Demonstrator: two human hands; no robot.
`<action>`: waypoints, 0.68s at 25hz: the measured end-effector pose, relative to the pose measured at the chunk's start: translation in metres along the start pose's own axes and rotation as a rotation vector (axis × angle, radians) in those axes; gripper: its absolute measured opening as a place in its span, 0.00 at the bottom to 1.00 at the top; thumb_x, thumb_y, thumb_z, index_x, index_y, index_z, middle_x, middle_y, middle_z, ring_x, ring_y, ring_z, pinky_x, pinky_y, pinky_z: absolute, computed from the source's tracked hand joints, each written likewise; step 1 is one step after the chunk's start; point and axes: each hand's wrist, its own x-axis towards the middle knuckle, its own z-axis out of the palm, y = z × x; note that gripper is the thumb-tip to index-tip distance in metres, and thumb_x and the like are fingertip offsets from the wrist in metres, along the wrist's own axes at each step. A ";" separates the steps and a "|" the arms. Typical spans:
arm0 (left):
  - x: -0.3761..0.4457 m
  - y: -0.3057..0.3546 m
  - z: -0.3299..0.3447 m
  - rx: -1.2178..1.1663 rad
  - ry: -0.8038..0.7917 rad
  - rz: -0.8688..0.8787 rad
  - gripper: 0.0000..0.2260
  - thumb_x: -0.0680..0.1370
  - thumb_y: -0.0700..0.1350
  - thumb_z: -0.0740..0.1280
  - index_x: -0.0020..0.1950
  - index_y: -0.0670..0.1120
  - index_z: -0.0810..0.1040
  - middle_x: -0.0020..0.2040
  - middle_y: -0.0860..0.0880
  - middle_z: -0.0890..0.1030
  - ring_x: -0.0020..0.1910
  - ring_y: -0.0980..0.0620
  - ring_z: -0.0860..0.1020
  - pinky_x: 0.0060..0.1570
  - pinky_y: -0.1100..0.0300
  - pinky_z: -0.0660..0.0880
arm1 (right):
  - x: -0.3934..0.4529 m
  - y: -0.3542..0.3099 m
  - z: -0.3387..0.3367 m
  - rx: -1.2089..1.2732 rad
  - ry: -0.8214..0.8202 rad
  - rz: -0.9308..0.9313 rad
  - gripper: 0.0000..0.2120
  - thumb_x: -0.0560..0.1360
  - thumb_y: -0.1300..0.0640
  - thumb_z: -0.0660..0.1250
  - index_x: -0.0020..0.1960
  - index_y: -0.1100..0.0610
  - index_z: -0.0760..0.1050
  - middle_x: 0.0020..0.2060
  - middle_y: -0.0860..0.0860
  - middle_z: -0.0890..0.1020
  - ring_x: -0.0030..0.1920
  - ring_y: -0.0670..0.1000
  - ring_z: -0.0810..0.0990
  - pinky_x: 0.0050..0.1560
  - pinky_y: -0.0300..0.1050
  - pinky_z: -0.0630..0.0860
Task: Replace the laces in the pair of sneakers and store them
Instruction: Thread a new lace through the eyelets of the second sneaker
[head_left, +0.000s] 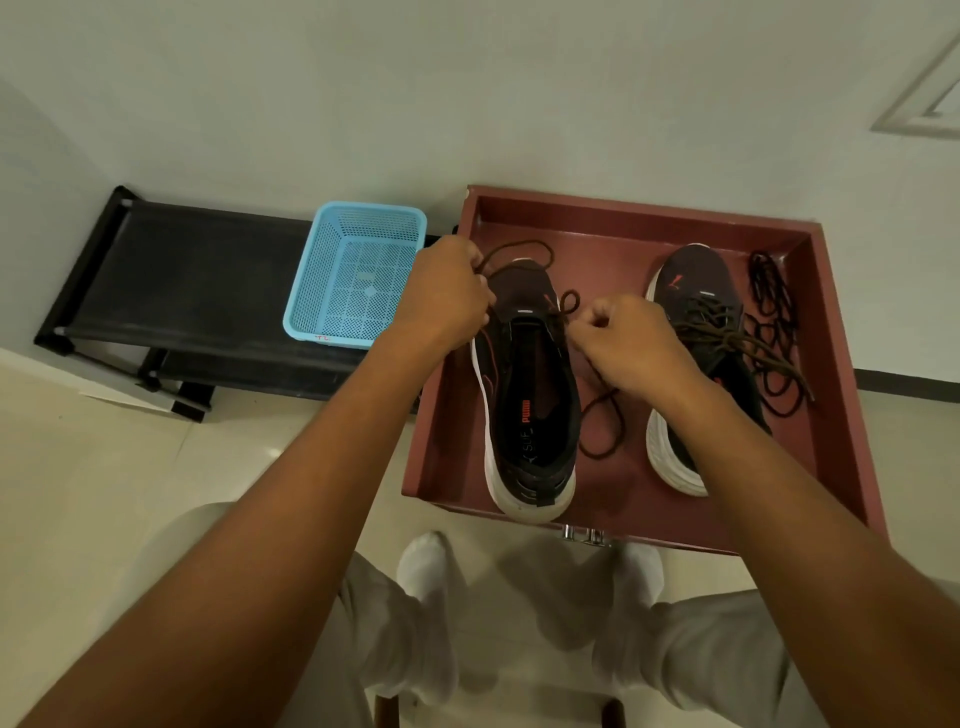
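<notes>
A blue perforated plastic basket sits on a black low bench. My left hand pinches the dark brown shoelace of the near black sneaker in the red wooden tray. My right hand pinches its other end. The second black sneaker lies laced beside loose black laces.

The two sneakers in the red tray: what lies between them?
In the head view, between the left sneaker and the right sneaker, a loose stretch of brown lace loops on the red tray floor, trailing from the right hand.
</notes>
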 end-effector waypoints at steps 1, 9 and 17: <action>0.000 0.001 -0.004 0.053 0.030 0.025 0.05 0.80 0.35 0.64 0.52 0.38 0.79 0.45 0.39 0.85 0.39 0.44 0.85 0.39 0.50 0.83 | 0.000 -0.004 -0.004 0.075 0.014 0.026 0.10 0.78 0.56 0.67 0.40 0.57 0.81 0.35 0.51 0.84 0.35 0.50 0.82 0.40 0.45 0.76; -0.019 0.050 -0.066 0.360 -0.066 0.053 0.07 0.81 0.43 0.66 0.50 0.39 0.80 0.50 0.39 0.84 0.51 0.40 0.82 0.58 0.44 0.78 | -0.018 -0.046 -0.060 0.965 -0.213 0.121 0.12 0.82 0.66 0.58 0.57 0.67 0.80 0.37 0.55 0.82 0.32 0.50 0.79 0.44 0.46 0.82; -0.049 0.095 -0.110 -0.575 -0.293 0.218 0.10 0.83 0.47 0.66 0.43 0.46 0.80 0.59 0.49 0.86 0.60 0.57 0.81 0.66 0.47 0.73 | -0.031 -0.072 -0.105 0.744 -0.062 -0.139 0.09 0.77 0.68 0.71 0.55 0.61 0.83 0.46 0.57 0.88 0.39 0.52 0.86 0.47 0.45 0.81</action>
